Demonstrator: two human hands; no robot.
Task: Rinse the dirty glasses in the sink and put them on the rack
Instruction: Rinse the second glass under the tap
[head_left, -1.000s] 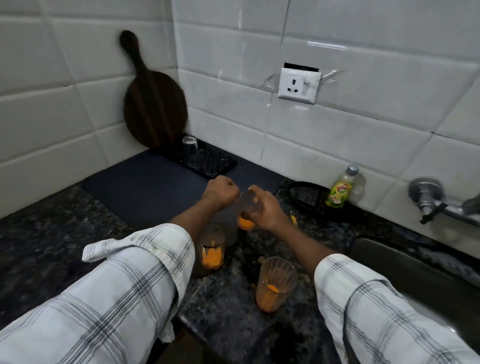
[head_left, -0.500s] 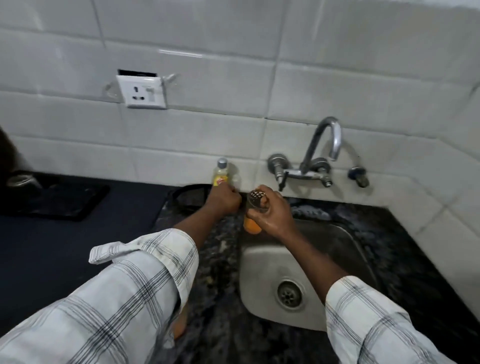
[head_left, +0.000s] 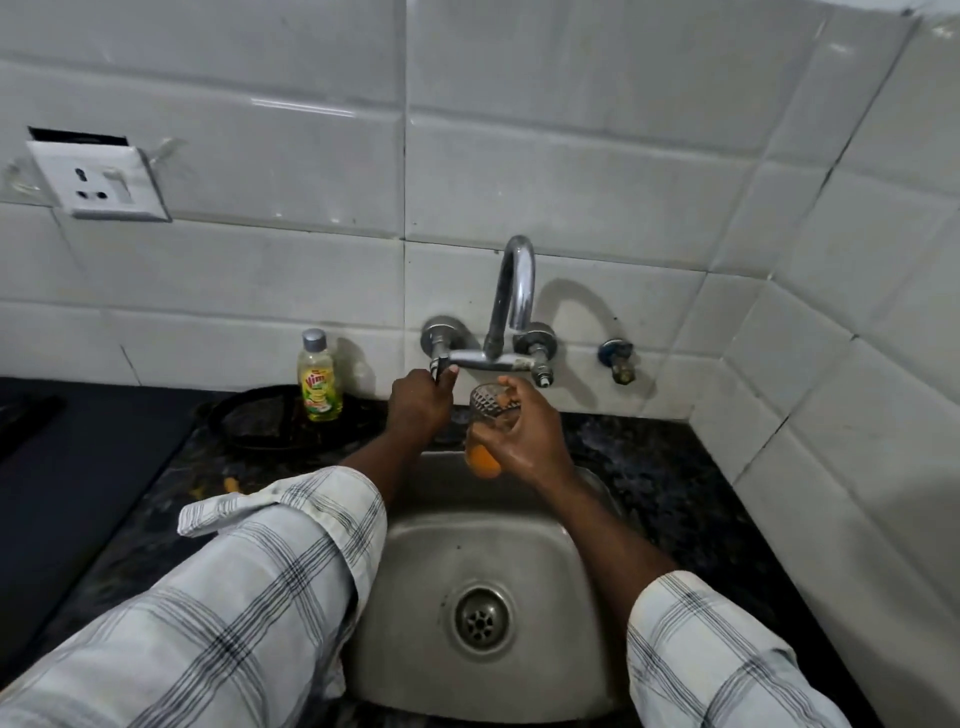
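glass w/ orange residue is gripped by right hand over sink, below spout. left hand is clenched on tap handle. risk: valve opened too far, splash; wet glass slips.

A clear patterned glass hangs upright above the steel sink. Orange residue, perhaps juice, coats its bottom.

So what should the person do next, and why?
Probably turn the tap handle: the left hand already grips it, the right hand holds the glass, orange at its bottom, over the sink near the spout, and no water shows.
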